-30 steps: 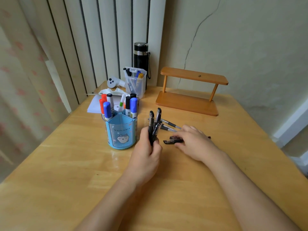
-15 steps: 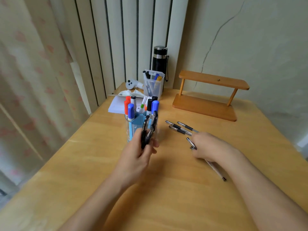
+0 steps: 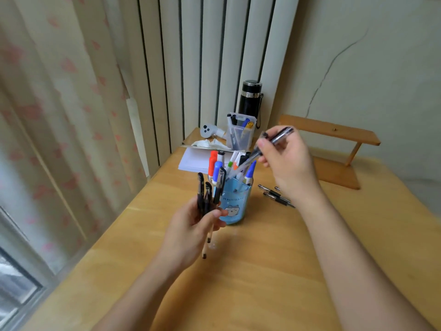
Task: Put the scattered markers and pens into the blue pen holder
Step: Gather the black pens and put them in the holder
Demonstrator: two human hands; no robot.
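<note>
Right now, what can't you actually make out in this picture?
- Loose pens on the table: the right hand hides part of them, so no count.
- Pen in the right hand's grip: motion-blurred, tip unclear.
- Pen bundle in the left hand: overlapping, number uncertain.
- Blue pen holder: compartments unseen.

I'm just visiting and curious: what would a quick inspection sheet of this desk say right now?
Surface: wooden table, mostly bare near the person.
Job's things: blue pen holder upright, already holding markers; loose pens lying to its right.
Clutter: black flask, clear plastic box, white paper, white controller, wooden shelf, all at the back.
Hands: left hand grips a bundle of dark pens beside the holder; right hand holds one pen slanted, tip down into the holder.
Cables: nothing seen.
Surroundings: curtain and window at left, cracked wall behind.
</note>
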